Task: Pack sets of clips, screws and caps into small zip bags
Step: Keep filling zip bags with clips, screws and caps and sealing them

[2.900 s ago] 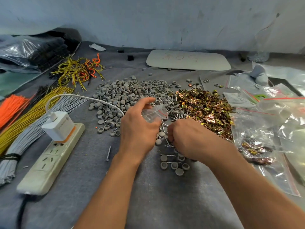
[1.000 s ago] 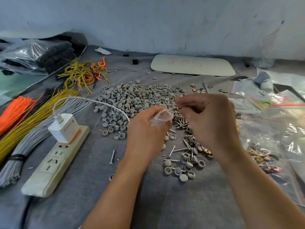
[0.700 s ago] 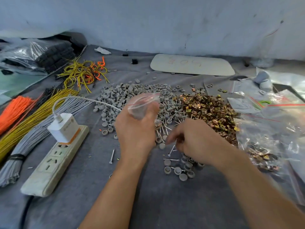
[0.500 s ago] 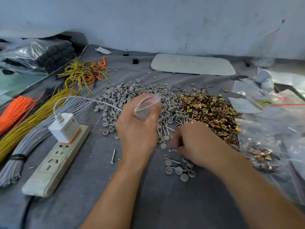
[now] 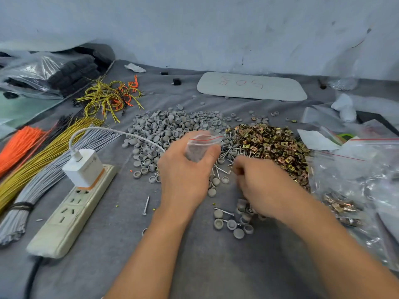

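Note:
My left hand holds a small clear zip bag with a red seal line, its mouth turned up. My right hand is curled, knuckles up, over the screws scattered at the table's middle; its fingertips are blurred and what they pinch is hidden. A heap of grey caps lies behind my left hand. A heap of brass-coloured clips lies behind my right hand. A few loose caps sit below my right wrist.
A white power strip with a charger lies at left, beside bundles of orange, yellow and grey wires. Clear bags, some holding clips, pile up at right. A white board lies at the back. One screw lies alone.
My right hand left the bag's mouth and came down onto the screws near the loose caps. My left hand drew the bag back and tipped its mouth upward.

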Motion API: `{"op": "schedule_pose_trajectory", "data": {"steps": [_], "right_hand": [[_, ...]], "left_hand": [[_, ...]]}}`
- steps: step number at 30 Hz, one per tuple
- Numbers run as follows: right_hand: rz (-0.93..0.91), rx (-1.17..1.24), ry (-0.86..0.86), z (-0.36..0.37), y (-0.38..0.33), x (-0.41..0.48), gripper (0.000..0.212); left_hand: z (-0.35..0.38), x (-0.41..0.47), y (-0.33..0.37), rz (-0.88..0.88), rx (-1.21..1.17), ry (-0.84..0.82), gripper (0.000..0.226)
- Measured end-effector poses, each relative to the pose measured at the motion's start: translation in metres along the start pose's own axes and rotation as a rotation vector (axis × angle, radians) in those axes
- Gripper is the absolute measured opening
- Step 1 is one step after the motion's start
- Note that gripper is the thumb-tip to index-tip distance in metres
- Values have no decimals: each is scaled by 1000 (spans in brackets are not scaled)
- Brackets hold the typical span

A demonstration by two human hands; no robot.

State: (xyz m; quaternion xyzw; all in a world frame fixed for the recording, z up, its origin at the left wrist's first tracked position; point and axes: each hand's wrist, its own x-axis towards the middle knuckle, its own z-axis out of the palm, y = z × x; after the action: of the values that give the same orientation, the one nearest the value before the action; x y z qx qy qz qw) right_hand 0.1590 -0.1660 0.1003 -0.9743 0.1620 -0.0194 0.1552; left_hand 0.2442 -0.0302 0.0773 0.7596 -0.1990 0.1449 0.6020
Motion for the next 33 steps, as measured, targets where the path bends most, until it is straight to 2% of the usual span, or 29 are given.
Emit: {"op": "schedule_pose_trajectory", "data": {"steps": [2,4,7,12,17,24,30,33], "right_hand": [[62,181,190,-11,9,1,17],[43,345,382,-25,14,0,17],[-83,489,513,-43,9,-10,16],[-205,361,480,-48,-5,-17,22],[-270,348,439,-47,-11,-15,23],[-298,351,240,-46,-15,-13,48],[-238,469,419,-42,-17,-2,46],[-125,566,543,-38,-10,3,40]], "left_hand": [[1,-1,-1,-11,15,-35,23],[3,-3,0,3,42,-69,26],[4,-6,1,66,72,-106,27],[8,-12,8,143,125,-145,35],[13,-16,12,273,194,-185,23],[12,-15,10,198,144,-204,12],[12,-13,8,104,50,-202,25],[13,-11,5,9,-56,-200,19]]}}
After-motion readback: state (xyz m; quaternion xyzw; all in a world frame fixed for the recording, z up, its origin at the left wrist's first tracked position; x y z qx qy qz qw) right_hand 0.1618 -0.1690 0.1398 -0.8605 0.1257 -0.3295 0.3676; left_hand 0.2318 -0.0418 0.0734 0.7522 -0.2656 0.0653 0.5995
